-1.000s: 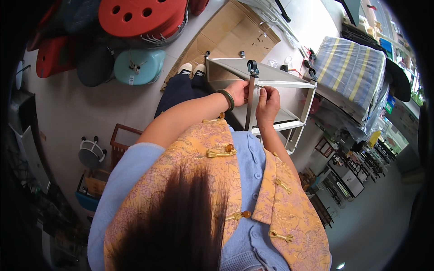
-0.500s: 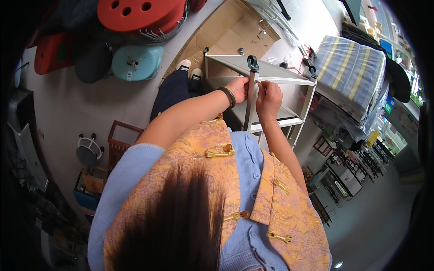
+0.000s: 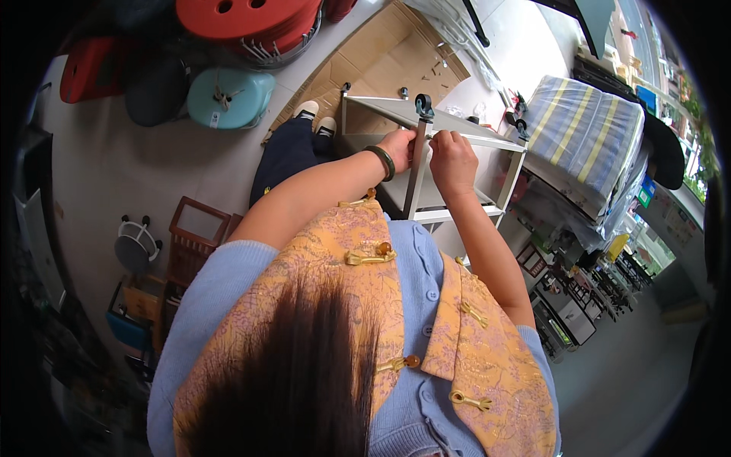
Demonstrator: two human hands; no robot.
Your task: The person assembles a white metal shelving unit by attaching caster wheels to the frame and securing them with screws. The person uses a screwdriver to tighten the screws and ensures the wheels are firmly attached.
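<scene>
Cardboard (image 3: 373,57) lies on the floor (image 3: 190,167). Left hand (image 3: 398,150) and right hand (image 3: 454,161) stay curled by the cart's (image 3: 480,139) post (image 3: 416,174), still busy there; can't tell what they hold.

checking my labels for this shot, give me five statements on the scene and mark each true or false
1. The left hand is at the metal frame's upright post. True.
2. The right hand lies flat. False: its fingers are curled beside the post.
3. A caster tops the post. True.
4. A bracelet circles the right wrist. False: it is on the left wrist.
5. Small loose pieces lie on the cardboard. True.
</scene>
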